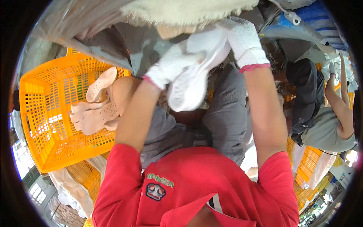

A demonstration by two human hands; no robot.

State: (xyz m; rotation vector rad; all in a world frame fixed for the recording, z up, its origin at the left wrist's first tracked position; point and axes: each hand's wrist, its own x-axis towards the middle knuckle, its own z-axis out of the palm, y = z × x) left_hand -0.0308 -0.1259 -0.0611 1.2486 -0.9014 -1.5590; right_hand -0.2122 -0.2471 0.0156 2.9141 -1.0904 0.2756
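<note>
Both of my hands wear white knitted gloves with pink cuffs. My left hand [176,64] is closed round the side of a white shoe sole [187,92], whose broad end has small holes in it. My right hand [244,39] bends over the far part of the same sole, with its fingers partly hidden. The sole slants above my lap, its far end close under a cream, fluffy buffing wheel [189,10]. A beige block-like edge [176,31] shows just below the fluff; whether the sole touches the wheel I cannot tell.
An orange plastic basket [41,113] at my left holds several beige perforated soles [94,119]. A grey machine housing [106,45] surrounds the wheel. At the right another person [325,121] sits near white pieces [332,70]. A cable with a white connector [293,18] hangs at the upper right.
</note>
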